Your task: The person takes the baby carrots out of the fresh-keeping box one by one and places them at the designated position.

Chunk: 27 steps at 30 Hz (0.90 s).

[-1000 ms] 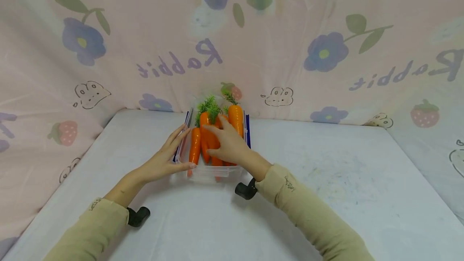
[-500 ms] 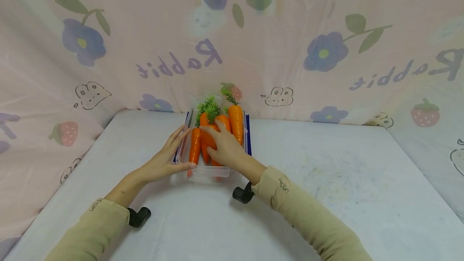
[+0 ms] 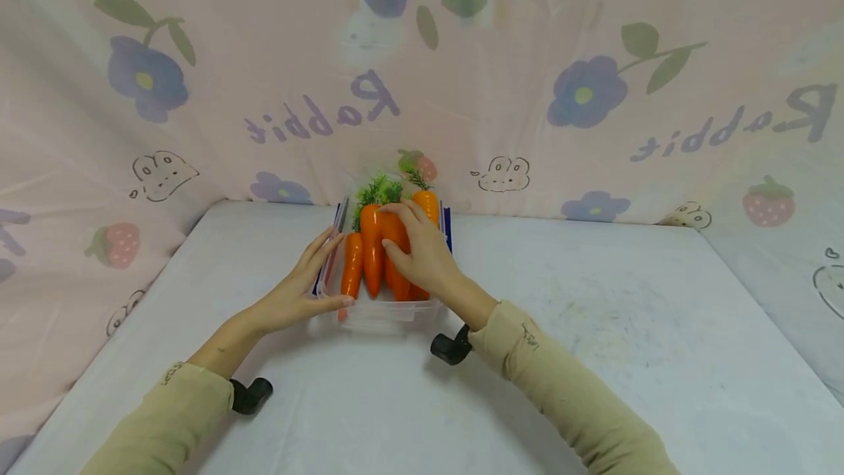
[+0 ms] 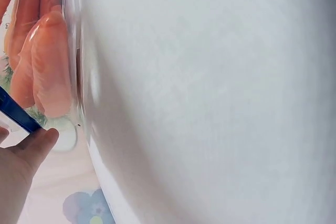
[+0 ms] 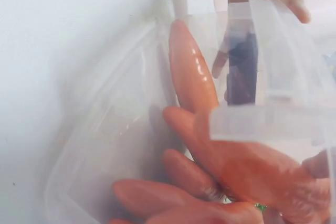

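A clear plastic container (image 3: 379,311) with blue side clips (image 4: 20,113) holds several orange carrots with green tops. My left hand (image 3: 300,292) steadies its left side, fingers straight along the wall and thumb at the front corner; the left wrist view shows a fingertip at a blue clip. Reaching in from the right, my right hand (image 3: 425,255) grips a carrot (image 3: 394,229) between thumb and fingers, above others. To its left lie a long carrot (image 3: 372,251) and a shorter carrot (image 3: 352,266) by the left wall. The right hand partly hides the carrots on the right.
The container stands on a white-covered table (image 3: 593,328), close to its back edge. Behind it hangs a pink curtain (image 3: 448,108) printed with flowers and rabbits. A black device (image 3: 252,396) sits at the left wrist, and another black device (image 3: 451,347) at the right.
My right hand first dipped slightly, then shifted up and right with the gripped carrot, uncovering more of the long carrot beside it. The left hand has stayed on the container's side.
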Available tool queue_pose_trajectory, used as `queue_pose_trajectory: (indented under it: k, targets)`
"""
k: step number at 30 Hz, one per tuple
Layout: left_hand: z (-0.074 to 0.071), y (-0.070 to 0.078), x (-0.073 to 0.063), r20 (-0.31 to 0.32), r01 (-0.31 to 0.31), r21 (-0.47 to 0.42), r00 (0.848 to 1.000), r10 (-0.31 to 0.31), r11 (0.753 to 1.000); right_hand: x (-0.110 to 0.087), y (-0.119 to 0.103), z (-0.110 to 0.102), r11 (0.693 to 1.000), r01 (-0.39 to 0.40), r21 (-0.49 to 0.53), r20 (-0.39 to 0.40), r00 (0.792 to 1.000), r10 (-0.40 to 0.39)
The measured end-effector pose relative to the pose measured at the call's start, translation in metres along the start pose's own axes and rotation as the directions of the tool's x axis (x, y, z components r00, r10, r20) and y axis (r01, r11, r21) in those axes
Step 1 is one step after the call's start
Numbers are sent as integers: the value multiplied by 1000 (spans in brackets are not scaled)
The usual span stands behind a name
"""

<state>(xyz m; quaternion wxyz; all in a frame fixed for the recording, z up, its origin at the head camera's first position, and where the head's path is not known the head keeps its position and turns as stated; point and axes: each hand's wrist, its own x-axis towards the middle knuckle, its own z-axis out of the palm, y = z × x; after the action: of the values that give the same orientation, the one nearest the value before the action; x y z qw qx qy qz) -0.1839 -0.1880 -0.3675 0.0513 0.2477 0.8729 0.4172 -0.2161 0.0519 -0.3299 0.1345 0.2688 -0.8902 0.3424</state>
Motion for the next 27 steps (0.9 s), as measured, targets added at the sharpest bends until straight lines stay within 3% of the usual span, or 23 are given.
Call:
queue_pose_trajectory:
  k: [5,13,27]
  targets:
    - [1,-1,0,2,6,-4,1000,-6,1000,-1,0,-7,998,37,43,-96,995,-33]
    - [1,-2,-2,-7,0,0,1000,0,1000,1,3,-22,992,108,58,-252,964,-91]
    - [2,-1,-1,-2,0,1,1000,0,1000,-9,27,-41,998,50,23,-357,933,-39]
